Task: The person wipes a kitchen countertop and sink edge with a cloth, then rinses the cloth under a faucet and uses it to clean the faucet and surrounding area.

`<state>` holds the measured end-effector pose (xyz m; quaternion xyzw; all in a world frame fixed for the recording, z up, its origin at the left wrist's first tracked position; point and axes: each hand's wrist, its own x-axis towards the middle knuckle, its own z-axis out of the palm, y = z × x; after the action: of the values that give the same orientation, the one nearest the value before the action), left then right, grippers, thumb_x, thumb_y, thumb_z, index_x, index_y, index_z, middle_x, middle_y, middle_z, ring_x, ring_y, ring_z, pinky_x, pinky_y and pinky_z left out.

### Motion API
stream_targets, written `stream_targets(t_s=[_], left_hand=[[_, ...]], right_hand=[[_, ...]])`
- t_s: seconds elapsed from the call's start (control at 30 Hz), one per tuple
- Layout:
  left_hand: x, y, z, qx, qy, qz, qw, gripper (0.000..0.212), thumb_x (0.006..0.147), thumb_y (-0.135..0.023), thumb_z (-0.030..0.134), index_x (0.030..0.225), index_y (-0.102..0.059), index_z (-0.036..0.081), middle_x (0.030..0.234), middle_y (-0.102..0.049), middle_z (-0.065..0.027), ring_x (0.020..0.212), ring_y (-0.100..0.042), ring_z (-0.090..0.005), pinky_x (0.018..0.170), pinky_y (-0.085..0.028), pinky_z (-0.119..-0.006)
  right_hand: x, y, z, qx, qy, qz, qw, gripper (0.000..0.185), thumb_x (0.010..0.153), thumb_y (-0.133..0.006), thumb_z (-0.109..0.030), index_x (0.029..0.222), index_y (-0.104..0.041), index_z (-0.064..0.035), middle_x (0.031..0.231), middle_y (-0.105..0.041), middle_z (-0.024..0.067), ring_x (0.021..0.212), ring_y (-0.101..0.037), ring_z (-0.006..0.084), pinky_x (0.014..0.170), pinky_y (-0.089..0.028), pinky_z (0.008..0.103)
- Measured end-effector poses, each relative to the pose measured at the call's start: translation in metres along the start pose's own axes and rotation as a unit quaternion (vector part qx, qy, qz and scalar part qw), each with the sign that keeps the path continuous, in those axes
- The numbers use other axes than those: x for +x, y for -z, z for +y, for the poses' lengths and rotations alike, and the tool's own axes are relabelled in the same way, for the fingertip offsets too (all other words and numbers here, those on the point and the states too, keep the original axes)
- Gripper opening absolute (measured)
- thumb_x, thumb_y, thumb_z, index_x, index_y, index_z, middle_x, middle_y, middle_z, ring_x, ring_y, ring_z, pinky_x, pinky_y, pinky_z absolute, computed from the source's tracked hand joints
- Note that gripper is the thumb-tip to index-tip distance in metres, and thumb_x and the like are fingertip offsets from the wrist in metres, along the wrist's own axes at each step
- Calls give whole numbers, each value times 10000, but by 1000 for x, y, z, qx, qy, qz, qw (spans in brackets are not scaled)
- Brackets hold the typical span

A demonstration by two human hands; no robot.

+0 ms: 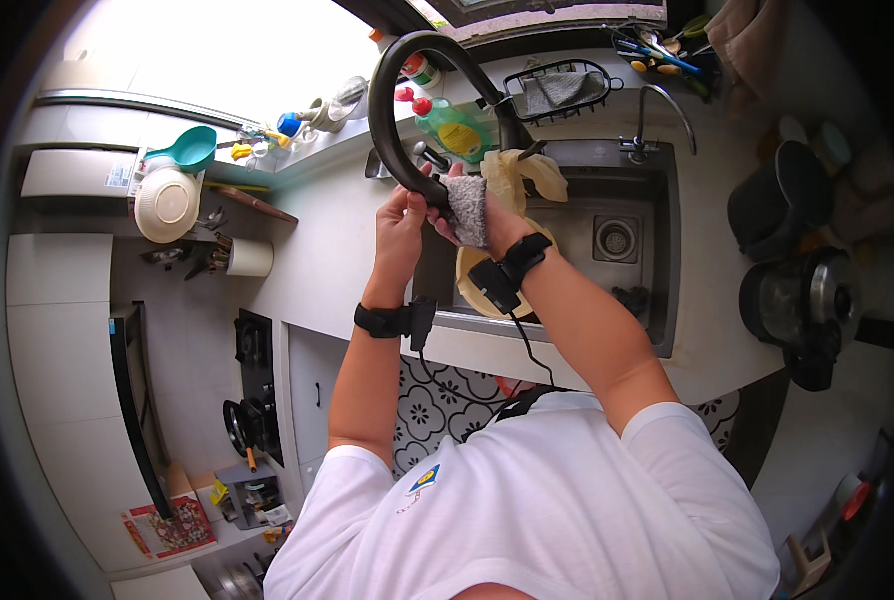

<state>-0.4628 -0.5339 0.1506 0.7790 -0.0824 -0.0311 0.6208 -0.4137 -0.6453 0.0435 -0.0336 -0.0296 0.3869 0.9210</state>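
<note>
Over the sink [664, 300], my left hand [402, 217] grips the end of a dark, arched faucet spout [384, 112]. My right hand [496, 221] presses a grey fluffy cloth [467, 212] against the same end of the spout, right beside the left. A pair of pale rubber gloves [507, 174] hangs at the faucet's base. Below my right wrist a cream basin [477, 289] sits in the sink, partly hidden by the wrist and its strap. Both wrists wear black straps with cabled boxes.
Behind the sink stand a green dish soap bottle [451, 127], a black wire rack [559, 90] with a grey cloth and a small curved tap [668, 105]. A dark pot [773, 202] and an electric cooker [799, 300] are at the right. A gas hob [256, 375] lies left.
</note>
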Motion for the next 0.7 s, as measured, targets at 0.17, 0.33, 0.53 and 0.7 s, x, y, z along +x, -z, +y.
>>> stream_targets(t_s=[0.17, 0.33, 0.53, 0.7], left_hand=[[-12, -12, 8, -19, -1, 26, 999, 414, 985, -538, 334, 1196, -603, -16, 1360, -545, -58, 827, -571, -90, 777, -469, -216], [-6, -18, 6, -10, -10, 5, 1000, 529, 965, -554, 385, 1339, -534, 12, 1244, -619, -44, 1016, -560, -85, 942, -443, -272], [-11, -19, 10, -31, 5, -16, 999, 525, 979, -526, 393, 1369, -506, 42, 1291, -586, -22, 1016, -568, -96, 947, -434, -289], [-15, -16, -7, -261, 77, -27, 962, 545, 1019, -437, 396, 1460, -375, 83, 1312, -552, -53, 1061, -582, -156, 959, -445, -305]], right_hand=[[-40, -56, -1, -158, 142, 103, 972, 526, 925, -511, -572, 1064, -632, -79, 929, -670, 38, 789, -641, 142, 698, -553, 325], [-37, -27, -17, -207, 115, 32, 971, 474, 917, -587, -471, 1121, -587, -43, 963, -674, 67, 906, -668, 193, 804, -571, 349], [-45, -28, -4, -62, 123, 124, 983, 413, 959, -528, -440, 1075, -548, -44, 1006, -652, 100, 844, -676, 238, 779, -593, 379], [-47, -54, -2, -148, 205, 190, 949, 500, 997, -390, -523, 1152, -531, -69, 1069, -603, 116, 1037, -605, 256, 901, -475, 360]])
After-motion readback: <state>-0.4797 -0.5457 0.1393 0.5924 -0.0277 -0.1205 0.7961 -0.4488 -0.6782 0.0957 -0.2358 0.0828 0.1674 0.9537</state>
